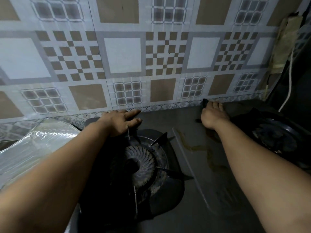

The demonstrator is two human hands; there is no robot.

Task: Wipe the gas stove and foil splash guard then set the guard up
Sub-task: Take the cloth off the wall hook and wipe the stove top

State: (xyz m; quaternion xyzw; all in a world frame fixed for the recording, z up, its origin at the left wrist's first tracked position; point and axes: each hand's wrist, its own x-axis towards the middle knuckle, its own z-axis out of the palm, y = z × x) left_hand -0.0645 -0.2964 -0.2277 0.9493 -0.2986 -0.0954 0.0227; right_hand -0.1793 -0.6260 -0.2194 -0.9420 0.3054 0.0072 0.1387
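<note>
While the left hand (117, 122) lies flat and open at the gas stove (193, 165) back edge, the right hand (212, 116) clutches a dark cloth (204, 103) there. Foil splash guard (33, 145) (shiny) lies off the stove's left edge.

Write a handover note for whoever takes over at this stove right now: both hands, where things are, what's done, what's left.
Left hand: flat, fingers spread, resting on the back of the gas stove behind the left burner; holds nothing.
Right hand: closed on a dark cloth, pressed on the stove's back edge by the tiled wall.
Foil splash guard: lying flat to the left of the stove, not set up.
Done: cannot tell how much is wiped.
Left: yellowish streaks between the burners, the guard, then standing it up.
</note>
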